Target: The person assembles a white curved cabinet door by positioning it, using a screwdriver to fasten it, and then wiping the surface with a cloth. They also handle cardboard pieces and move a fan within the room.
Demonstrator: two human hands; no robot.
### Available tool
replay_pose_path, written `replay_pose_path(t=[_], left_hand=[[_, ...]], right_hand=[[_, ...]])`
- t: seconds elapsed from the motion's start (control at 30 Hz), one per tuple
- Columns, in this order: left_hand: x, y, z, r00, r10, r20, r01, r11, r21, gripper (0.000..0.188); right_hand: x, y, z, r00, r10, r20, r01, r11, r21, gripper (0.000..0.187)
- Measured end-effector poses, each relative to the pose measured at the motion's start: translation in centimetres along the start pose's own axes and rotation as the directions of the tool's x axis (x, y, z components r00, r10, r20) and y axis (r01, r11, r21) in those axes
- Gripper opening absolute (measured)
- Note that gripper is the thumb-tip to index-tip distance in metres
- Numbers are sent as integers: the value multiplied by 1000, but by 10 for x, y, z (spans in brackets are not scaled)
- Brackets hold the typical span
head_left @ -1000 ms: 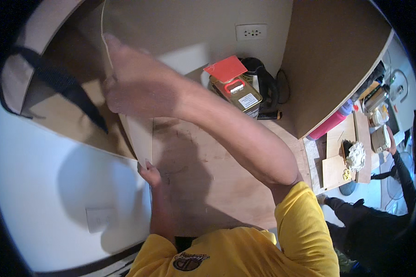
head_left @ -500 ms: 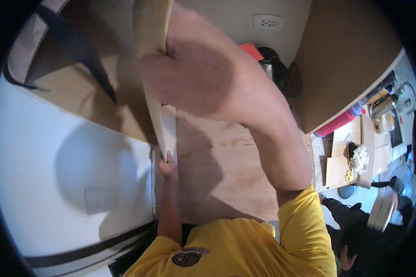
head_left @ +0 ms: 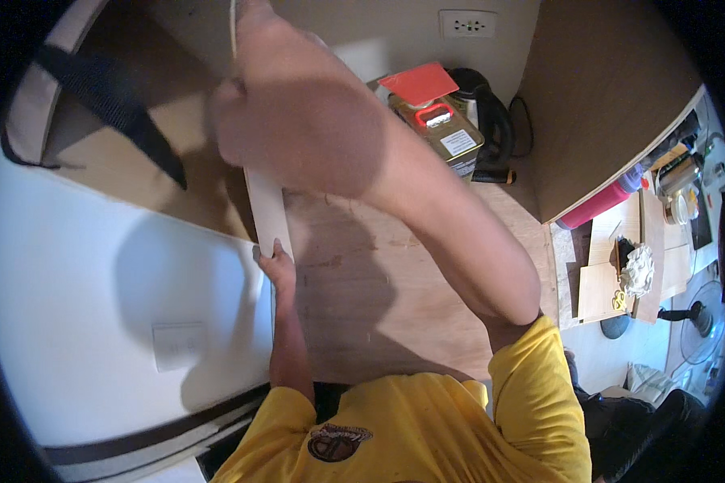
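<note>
Pale panel (head_left: 264,205): runs between both hands, alongside the brown compartment (head_left: 149,157).
Left hand (head_left: 279,268): closed on the panel's near end, thumb on its face.
Right hand (head_left: 262,121): raised at the panel's far part; fingers mostly hidden, can't tell how tight.
Panel handling: probably best steadied at both ends, turned slowly.
Against half a second ago: panel's upper part shows thinner; gold tin (head_left: 451,129) mostly visible again.
</note>
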State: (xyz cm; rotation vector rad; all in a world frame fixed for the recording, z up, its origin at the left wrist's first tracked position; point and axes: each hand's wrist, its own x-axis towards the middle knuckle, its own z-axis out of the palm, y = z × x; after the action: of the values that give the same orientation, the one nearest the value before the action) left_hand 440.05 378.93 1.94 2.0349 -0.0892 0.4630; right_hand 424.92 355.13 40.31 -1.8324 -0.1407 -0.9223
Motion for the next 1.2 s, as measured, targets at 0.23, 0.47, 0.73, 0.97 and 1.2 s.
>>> replay_pose_path(t=[0.23, 0.47, 0.73, 0.97, 1.2], left_hand=[[-65, -26, -44, 996, 11, 91, 5, 985, -170, 37], [-37, 24, -54, 903, -79, 422, 55, 996, 69, 54], [-94, 21, -101, 808, -206, 553, 561, 556, -613, 64], [-129, 112, -176, 938, 15, 346, -88, 977, 195, 90], [-103, 285, -170, 775, 586, 235, -619, 780, 96, 95]], right_hand=[[-20, -11, -23, 979, 13, 201, -17, 1000, 17, 50], [-30, -11, -4, 999, 8, 49, -11, 998, 65, 70], [-89, -57, -9, 999, 35, -32, -32, 994, 106, 55], [-102, -42, -22, 991, -60, -120, 61, 998, 2, 62], [-91, -8, -7, 994, 105, 21, -107, 959, 263, 67]])
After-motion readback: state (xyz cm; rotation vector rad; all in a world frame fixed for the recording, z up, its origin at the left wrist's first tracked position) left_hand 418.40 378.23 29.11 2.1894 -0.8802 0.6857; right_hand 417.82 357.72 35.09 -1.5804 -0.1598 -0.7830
